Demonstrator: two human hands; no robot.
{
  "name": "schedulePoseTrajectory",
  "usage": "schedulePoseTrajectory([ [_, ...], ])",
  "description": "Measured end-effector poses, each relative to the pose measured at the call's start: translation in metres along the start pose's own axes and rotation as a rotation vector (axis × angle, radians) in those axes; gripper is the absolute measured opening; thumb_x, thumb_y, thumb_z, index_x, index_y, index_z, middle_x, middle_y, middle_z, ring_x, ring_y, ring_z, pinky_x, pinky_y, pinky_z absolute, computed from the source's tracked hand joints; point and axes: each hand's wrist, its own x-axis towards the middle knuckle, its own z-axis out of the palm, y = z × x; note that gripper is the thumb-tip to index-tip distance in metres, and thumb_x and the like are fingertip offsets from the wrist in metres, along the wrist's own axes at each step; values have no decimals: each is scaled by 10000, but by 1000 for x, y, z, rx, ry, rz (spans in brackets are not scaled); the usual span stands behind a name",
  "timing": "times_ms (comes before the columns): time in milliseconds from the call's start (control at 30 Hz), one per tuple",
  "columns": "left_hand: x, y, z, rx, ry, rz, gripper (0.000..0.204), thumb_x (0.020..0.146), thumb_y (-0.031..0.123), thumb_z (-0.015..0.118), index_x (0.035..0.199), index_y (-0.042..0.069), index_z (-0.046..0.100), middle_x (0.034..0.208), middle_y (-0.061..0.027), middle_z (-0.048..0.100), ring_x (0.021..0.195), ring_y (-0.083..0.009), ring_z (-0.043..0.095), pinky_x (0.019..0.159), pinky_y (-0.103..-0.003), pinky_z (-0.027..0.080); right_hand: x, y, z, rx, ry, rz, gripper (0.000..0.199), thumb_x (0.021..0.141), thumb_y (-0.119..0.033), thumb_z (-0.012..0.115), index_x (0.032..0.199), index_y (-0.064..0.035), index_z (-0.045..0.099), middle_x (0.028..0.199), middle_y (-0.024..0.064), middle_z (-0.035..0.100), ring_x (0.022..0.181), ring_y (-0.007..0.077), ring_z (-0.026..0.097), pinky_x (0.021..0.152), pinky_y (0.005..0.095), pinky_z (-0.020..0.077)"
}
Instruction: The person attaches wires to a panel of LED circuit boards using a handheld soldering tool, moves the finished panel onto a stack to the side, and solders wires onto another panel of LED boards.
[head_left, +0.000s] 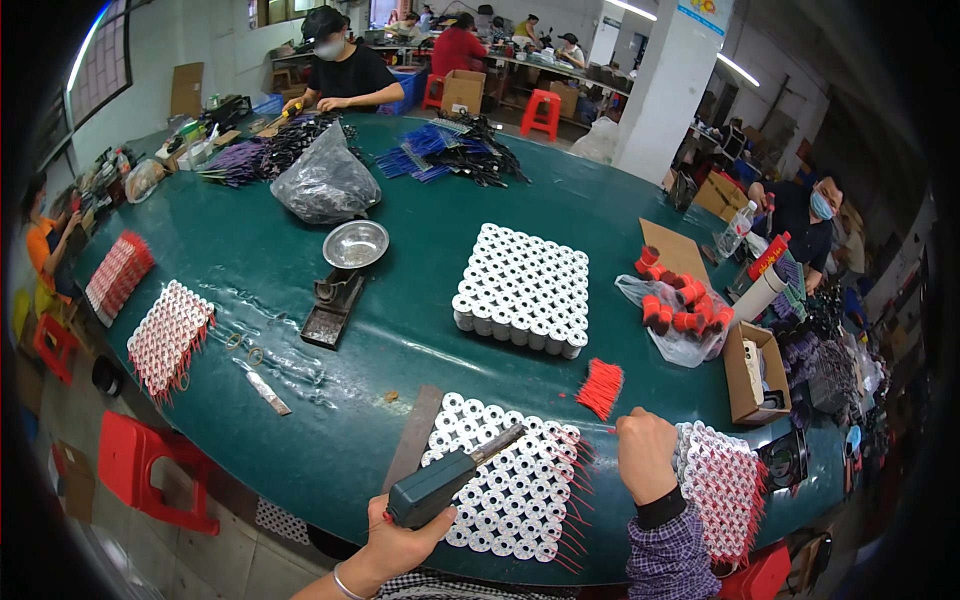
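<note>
Both your hands are busy — your left hand (pixel 400 545) grips a dark power tool (pixel 445 482) over the white spools (pixel 505 490); your right hand (pixel 645 455) is fisted — contents hidden.

Both forearms come in from the lower edge. The left hand (pixel 400 545) sits low and near the body, palm turned up and inward, fingers and thumb wrapped from below around something it grips; its wrist is bare but for a thin band, and the forearm behind it angles in from the lower left. The right hand (pixel 647 453) is raised further forward, closed into a loose fist with its back toward the camera, knuckles pointing up and away; whether anything is pinched inside it cannot be told. A dark cuff circles the right wrist, and a checked sleeve covers the forearm below.
</note>
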Motion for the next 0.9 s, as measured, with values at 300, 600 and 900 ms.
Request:
schedulePoseTrajectory([
  [300, -13, 2, -3, 19, 8, 27, 211, 819, 73, 801, 997, -7, 719, 832, -2, 723, 710, -42, 622, 632, -221, 496, -12, -4, 41, -294, -217, -137, 49, 754, -121, 684, 721, -134, 718, 769, 54, 668, 776, 228, 689, 674, 382, 478],
  [600, -14, 20, -14, -222, -12, -277, 275, 811, 15, 779, 1058, -42, 673, 901, -97, 703, 640, -128, 629, 513, -266, 481, -17, -3, 40, -290, -219, -135, 61, 782, -128, 667, 757, -114, 721, 807, 48, 656, 849, 223, 630, 757, 408, 403],
  [900, -25, 13, -36, -783, 8, -450, 220, 836, -38, 661, 1037, -124, 634, 1004, -241, 662, 684, -184, 599, 511, -254, 477, -58, -8, 5, 113, 139, -157, 43, 773, -30, 633, 744, -62, 630, 760, 67, 577, 775, 268, 560, 714, 389, 422],
])
